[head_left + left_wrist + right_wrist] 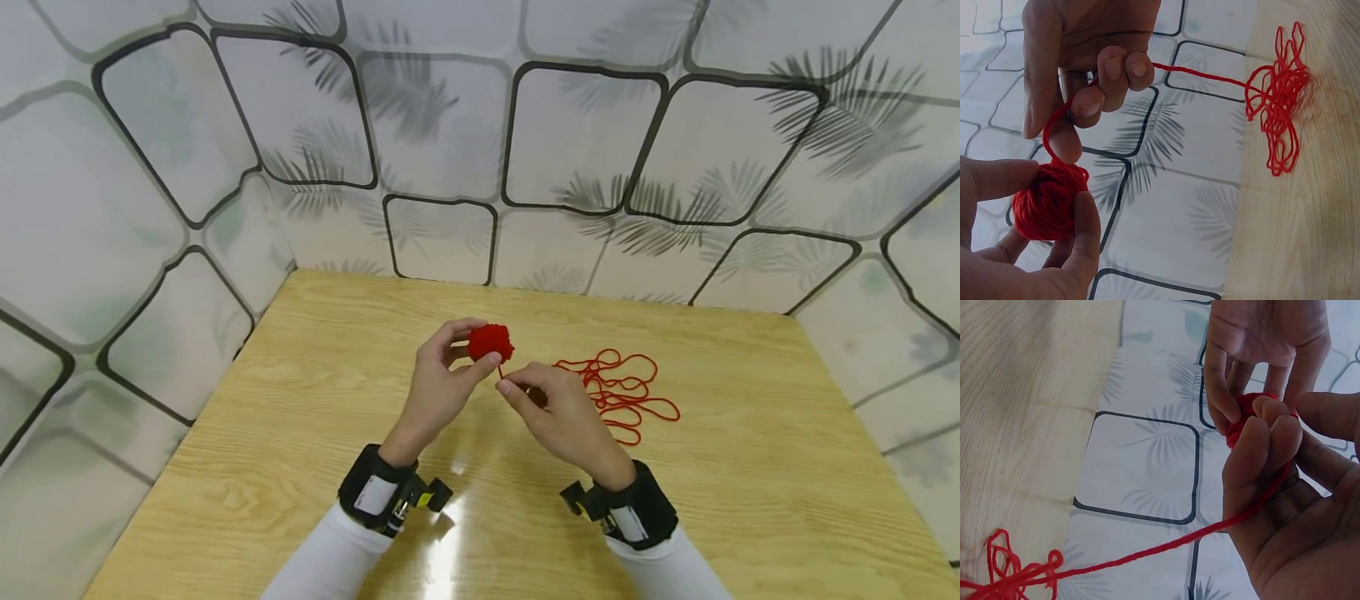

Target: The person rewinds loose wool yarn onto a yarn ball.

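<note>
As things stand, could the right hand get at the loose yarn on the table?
Probably yes. The loose yarn lies on the table just beside the right hand, with nothing between them. But that hand already pinches the strand running to the ball, so it would have to let go first.

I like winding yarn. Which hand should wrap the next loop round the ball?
Probably the right hand: it already pinches the yarn strand, while the left hand holds the ball.

Light wood table (315,467), glossy top; loose red yarn tangle (626,396) lying right of centre.
</note>
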`<state>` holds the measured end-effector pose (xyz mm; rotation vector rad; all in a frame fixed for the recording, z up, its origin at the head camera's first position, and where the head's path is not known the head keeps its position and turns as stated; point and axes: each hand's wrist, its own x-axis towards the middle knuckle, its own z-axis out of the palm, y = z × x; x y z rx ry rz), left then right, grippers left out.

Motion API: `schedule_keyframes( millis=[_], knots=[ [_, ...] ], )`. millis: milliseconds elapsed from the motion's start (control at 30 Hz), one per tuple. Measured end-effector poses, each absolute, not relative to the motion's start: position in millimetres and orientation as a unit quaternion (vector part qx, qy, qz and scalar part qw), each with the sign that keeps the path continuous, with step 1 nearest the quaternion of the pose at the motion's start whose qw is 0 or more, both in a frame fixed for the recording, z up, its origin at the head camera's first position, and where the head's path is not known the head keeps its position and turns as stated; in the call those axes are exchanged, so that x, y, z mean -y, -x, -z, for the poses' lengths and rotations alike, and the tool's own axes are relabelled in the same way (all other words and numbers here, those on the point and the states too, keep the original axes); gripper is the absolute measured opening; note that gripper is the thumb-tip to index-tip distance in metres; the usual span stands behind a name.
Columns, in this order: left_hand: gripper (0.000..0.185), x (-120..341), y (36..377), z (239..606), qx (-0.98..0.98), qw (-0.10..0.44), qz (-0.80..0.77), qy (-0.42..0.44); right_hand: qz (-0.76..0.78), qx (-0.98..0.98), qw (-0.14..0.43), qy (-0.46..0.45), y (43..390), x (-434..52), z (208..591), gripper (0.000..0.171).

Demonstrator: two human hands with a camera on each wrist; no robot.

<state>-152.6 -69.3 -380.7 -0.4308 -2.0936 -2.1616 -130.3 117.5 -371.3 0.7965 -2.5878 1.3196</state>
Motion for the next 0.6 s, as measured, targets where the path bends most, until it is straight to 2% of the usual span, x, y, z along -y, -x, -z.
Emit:
schedule_keyframes(
  millis=[433,600],
  knots=[
    [0.043,67,154,383,0.747,0.071,0.647,0.137,-0.446,0.85,0.059,-0.272,130,-117,367,0.008],
    [0.044,67,153,383,0.768,0.038,0.617,0.168,-0.475,0.844,0.041,-0.246,135,-121,356,0.008]
  ],
)
